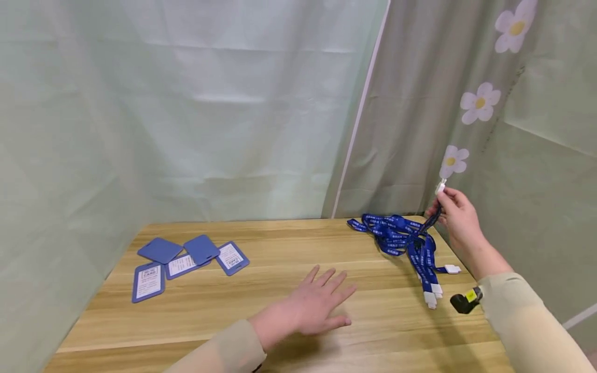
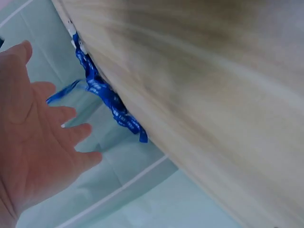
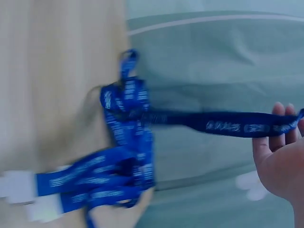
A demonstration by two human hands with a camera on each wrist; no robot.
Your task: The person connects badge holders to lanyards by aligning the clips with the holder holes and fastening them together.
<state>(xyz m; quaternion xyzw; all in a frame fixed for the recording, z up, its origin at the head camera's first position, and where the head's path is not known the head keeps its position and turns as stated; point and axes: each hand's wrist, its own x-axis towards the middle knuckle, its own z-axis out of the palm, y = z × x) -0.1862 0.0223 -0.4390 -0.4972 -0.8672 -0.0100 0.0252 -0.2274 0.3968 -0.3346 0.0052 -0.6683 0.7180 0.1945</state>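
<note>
In the head view my right hand [image 1: 460, 215] pinches one blue lanyard near its white clip [image 1: 440, 187], raised above the table's back right corner. Its strap runs down into a heap of blue printed lanyards [image 1: 392, 233], whose other white clips [image 1: 431, 295] lie toward the front. The right wrist view shows the lifted strap [image 3: 228, 124] stretched between the heap and the fingers. My left hand [image 1: 319, 300] is over the middle front of the table, palm down with fingers spread, holding nothing; the left wrist view shows its palm [image 2: 33, 137].
Several blue card holders [image 1: 160, 251], some showing a white card face, lie partly overlapping on the left of the wooden table [image 1: 261, 254]. Pale green curtains [image 1: 242, 114] hang along the back and sides. A grey strip with white flowers [image 1: 480, 103] hangs at the right.
</note>
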